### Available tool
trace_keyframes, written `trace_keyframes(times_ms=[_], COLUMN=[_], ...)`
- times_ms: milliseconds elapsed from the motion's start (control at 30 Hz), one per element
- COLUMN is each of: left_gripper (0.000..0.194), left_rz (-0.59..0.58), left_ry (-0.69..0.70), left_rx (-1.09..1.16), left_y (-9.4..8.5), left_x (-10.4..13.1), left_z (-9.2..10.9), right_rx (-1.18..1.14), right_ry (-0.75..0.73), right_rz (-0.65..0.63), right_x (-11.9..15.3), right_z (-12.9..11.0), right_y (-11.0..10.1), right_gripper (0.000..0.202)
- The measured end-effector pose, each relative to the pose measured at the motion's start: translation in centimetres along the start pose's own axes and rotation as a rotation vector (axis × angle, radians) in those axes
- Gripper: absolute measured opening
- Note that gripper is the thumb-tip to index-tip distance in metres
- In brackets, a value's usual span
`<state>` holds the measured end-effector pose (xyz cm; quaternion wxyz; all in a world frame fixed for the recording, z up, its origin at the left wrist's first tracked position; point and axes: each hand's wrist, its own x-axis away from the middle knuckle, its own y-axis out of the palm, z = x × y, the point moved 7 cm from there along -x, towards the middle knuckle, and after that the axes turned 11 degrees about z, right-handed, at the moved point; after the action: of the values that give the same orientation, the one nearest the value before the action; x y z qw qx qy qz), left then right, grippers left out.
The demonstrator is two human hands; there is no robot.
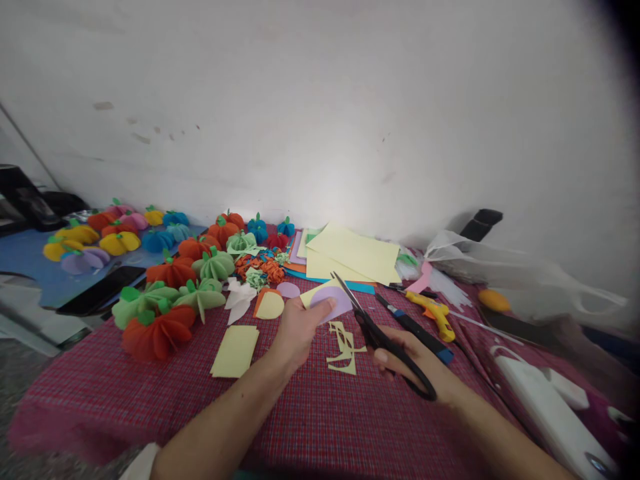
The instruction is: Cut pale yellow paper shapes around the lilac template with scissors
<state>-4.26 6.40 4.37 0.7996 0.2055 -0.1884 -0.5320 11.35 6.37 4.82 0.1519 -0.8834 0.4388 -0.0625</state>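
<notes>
Now | my left hand (296, 328) pinches purple circle (334, 293) on yellow paper (313, 290) | my right hand (421, 353) grips scissors (371, 328), blades at the paper's right edge | tablecloth (320, 417) spreads between my forearms

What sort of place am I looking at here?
Likely a papercraft workspace, though home or workshop I can't tell: rounded multicoloured paper pumpkins, flat pale-yellow paper sheets and black-handled metal scissors suggest it.

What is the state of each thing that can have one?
Scissors: in right hand, blades slightly apart.
Lilac paper: pinched in left hand with yellow paper.
Yellow scraps: cut, loose.
Yellow rectangles: stacked.
Paper pumpkins: assembled.
Glue gun: lying down, power unclear.
Utility knife: lying down, blade unclear.
Plastic bag: crumpled.
</notes>
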Motion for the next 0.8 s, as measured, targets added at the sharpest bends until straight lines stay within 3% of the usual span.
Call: trace_keyframes(times_ms=[300, 533, 800], left_gripper=[0.027, 0.027, 0.021], left_rz=[-0.026, -0.064, -0.055], left_ry=[-0.059, -0.035, -0.074], left_rx=[-0.016, -0.044, -0.059], left_y=[0.2, 0.2, 0.2], left_x=[0.1, 0.0, 0.1], left_z=[-0.5, -0.6, -1.0], right_rx=[0.063, 0.144, 0.153], right_ry=[0.033, 0.011, 0.046], right_rz=[-0.014, -0.050, -0.056], right_x=[0.3, 0.6, 1.0], right_z=[0.7, -0.5, 0.5], right_y=[-1.0, -1.7, -2.3], right_gripper=[0.032, 0.038, 0.036])
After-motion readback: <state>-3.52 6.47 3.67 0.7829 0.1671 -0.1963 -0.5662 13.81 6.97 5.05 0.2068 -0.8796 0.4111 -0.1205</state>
